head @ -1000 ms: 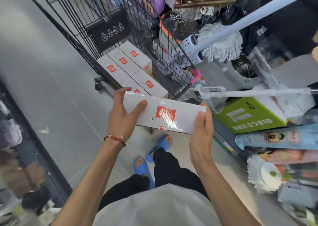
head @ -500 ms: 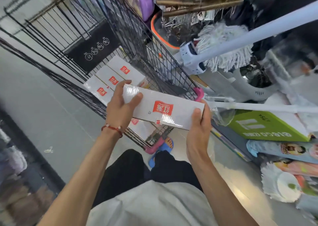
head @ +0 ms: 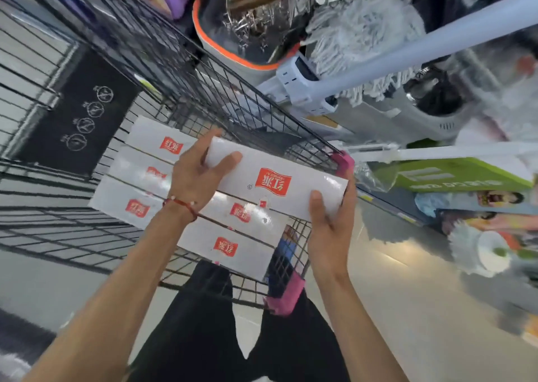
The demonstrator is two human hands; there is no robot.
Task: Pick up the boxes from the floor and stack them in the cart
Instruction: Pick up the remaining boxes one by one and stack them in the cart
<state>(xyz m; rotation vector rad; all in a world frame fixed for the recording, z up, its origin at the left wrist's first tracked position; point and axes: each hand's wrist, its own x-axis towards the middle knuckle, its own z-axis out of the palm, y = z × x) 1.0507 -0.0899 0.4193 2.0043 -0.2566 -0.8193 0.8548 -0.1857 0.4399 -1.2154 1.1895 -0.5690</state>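
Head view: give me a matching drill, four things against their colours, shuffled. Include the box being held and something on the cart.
Things:
1 held box
2 bucket rim
3 cart corner cap
4 carton right of the cart

Colours:
a pink
b green
c white with a red logo
d orange

Pairs: 1-c; 2-d; 3-a; 4-b

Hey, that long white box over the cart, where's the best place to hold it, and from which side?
By its two short ends, one hand from each side, thumb on top and fingers wrapped round the end. The white box is long, flat and glossy, so an end grip should keep it level, as the left hand and right hand show above the cart.
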